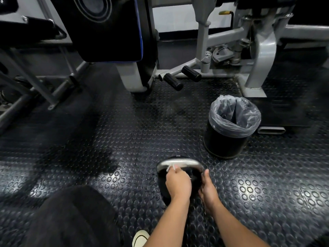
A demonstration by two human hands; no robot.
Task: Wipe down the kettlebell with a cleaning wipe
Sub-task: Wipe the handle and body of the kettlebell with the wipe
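Nearest us: a dark trouser knee (71, 216) at lower left and a white shoe toe (139, 237) by the bottom edge. Both our forearms reach forward to the kettlebell (163, 182), which stands on the mat right in front of us. Our left hand (178, 184) is curled, pinching a white wipe (171, 167) against the left end of the silver handle (179, 163). Our right hand (208, 189) grips the bell's right side, thumb up along it, fingers hidden behind the body. The bell is black and sits under both hands, handle on the far side.

The floor (106, 139) is black rubber with round studs, shiny in patches. Further right, well apart from the bell, stands a black bin (226, 139) with a clear liner. Behind it, grey gym machine frames (263, 56), two black foot pegs (181, 77), a black pad (106, 29), white wall at the back.
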